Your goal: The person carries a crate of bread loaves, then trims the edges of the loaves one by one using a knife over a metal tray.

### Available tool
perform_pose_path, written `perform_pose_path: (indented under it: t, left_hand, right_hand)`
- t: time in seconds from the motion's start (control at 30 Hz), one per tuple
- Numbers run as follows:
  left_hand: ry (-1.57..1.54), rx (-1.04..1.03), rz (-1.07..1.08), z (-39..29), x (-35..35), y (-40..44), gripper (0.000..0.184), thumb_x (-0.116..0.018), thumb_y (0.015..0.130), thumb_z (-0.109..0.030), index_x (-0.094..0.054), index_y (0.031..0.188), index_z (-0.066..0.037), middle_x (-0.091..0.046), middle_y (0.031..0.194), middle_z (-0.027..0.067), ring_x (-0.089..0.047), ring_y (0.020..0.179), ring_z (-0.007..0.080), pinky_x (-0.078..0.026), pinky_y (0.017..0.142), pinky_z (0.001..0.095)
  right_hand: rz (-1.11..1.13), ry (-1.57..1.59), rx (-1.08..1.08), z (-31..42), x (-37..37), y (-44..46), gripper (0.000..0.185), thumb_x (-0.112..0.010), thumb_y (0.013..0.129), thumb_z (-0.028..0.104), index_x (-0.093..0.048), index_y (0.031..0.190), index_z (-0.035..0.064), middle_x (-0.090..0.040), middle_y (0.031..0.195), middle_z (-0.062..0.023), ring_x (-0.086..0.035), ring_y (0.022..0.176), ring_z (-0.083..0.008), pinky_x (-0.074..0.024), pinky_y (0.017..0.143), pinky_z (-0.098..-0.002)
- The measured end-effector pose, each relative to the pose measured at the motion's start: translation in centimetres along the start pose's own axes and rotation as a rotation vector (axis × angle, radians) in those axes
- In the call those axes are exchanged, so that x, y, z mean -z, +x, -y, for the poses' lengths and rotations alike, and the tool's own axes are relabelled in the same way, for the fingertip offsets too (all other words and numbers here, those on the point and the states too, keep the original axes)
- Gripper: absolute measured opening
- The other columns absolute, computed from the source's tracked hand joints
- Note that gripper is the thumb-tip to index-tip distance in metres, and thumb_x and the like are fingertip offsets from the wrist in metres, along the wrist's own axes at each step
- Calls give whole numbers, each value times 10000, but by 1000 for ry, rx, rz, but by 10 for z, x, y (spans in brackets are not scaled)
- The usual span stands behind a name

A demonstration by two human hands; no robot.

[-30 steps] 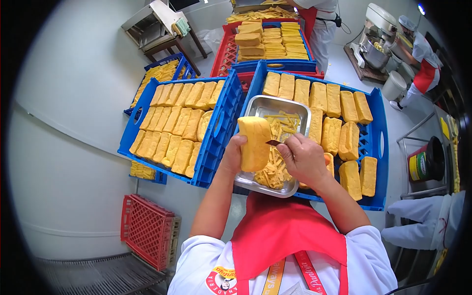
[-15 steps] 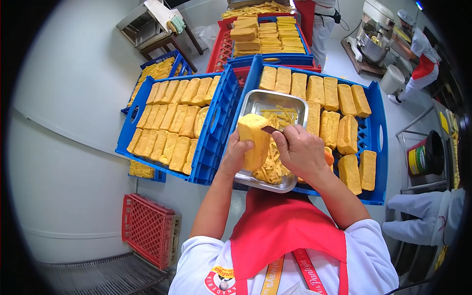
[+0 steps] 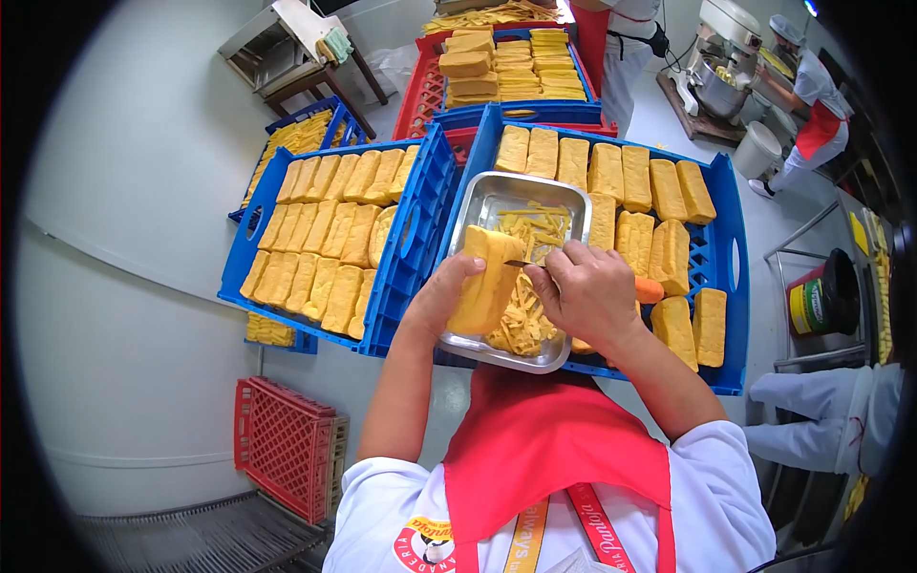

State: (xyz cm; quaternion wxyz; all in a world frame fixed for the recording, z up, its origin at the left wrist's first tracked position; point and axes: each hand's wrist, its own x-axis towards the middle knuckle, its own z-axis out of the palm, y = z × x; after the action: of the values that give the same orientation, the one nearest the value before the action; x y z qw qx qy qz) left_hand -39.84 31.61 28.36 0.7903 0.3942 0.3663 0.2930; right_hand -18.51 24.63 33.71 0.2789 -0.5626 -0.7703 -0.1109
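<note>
Head | left hand [image 3: 441, 294] clasps bread loaf [image 3: 485, 286] | likely light, soft; cradle sides | right hand [image 3: 594, 294] grips orange-handled knife [image 3: 650, 289]

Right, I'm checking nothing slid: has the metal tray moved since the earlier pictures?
No. The tray sits at the same spot against the right blue crate; only the whole view shifted.

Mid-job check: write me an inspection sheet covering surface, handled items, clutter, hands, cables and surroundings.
Surface: blue crate supporting a metal pan
Handled items: bread loaf above pan; orange-handled knife, blade against loaf
Clutter: yellow strips heaped in pan; more loaves around it
Hands: left grips loaf; right grips knife
Cables: thin dark cord near mixer
Surroundings: stand mixer, co-worker beside it
</note>
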Motion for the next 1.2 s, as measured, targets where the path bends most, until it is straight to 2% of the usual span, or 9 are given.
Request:
perform_pose_path:
  t: [0.23, 0.33, 0.53, 0.6, 0.83, 0.93, 1.03, 1.13, 1.2]
  left_hand:
    - [56, 7, 41, -3, -1, -5, 557, -558, 866, -304, -560, 1331, 3, -664, 1162, 121, -660, 1004, 210, -525, 899, 344]
    - [41, 18, 40, -4, -2, -3, 556, -554, 865, -296, -563, 1332, 6, -664, 1179, 127, -660, 1021, 211, -523, 909, 346]
    - [49, 15, 45, 0, 0, -3, 539, -547, 864, -290, -584, 1311, 10, -669, 1183, 134, -667, 1022, 221, -523, 917, 349]
    - [47, 18, 46, -2, -1, -3, 540, -546, 864, -288, -584, 1312, 11, -670, 1181, 135, -669, 1017, 222, -524, 913, 350]
    - [56, 14, 38, 0, -1, -2, 553, -547, 855, -299, -586, 1311, 12, -673, 1172, 137, -672, 1002, 221, -529, 896, 353]
    - [79, 3, 45, -4, -5, -4, 561, -546, 851, -308, -587, 1310, 11, -674, 1170, 135, -672, 1003, 221, -528, 894, 350]
    - [92, 10, 30, 2, 1, -1, 565, -546, 847, -309, -586, 1313, 8, -674, 1164, 138, -672, 1004, 225, -528, 895, 352]
    - [35, 25, 37, -1, -2, -3, 564, -549, 850, -316, -586, 1310, 8, -673, 1159, 147, -674, 1004, 236, -529, 896, 356]
    - [12, 53, 7, -4, -7, -6, 564, -550, 854, -321, -583, 1310, 9, -673, 1161, 151, -675, 1002, 242, -529, 897, 359]
  right_hand:
    - [21, -12, -35, -17, 3, 7, 319, -678, 891, 345, -644, 696, 95, -600, 677, -66, -642, 593, -256, -486, 557, -394]
    - [13, 33, 62, -12, 5, 3, 327, -704, 884, 347, -625, 687, 99, -560, 656, -57, -610, 568, -258, -459, 530, -399]
    - [68, 15, -56, -15, 7, 8, 334, -677, 890, 366, -655, 701, 92, -611, 674, -72, -653, 604, -259, -496, 560, -395]
    - [7, 60, 80, -12, 8, 3, 346, -708, 882, 357, -626, 677, 91, -565, 650, -63, -612, 556, -266, -459, 505, -403]
    - [28, 16, -17, -15, 6, 6, 352, -705, 885, 361, -631, 676, 89, -568, 653, -69, -611, 548, -276, -463, 499, -404]
    - [-15, 57, 83, -13, 5, 5, 355, -703, 885, 363, -632, 673, 87, -569, 653, -72, -610, 545, -278, -468, 499, -408]
    - [23, 2, -24, -16, 5, 10, 349, -713, 873, 365, -634, 673, 90, -573, 657, -67, -618, 563, -273, -476, 523, -403]
    - [62, 24, -9, -14, 7, 6, 353, -719, 866, 369, -631, 670, 90, -570, 654, -66, -619, 567, -270, -475, 528, -402]
    - [29, 56, 119, -8, 6, 3, 359, -719, 869, 369, -627, 668, 87, -561, 647, -67, -610, 550, -273, -471, 514, -406]
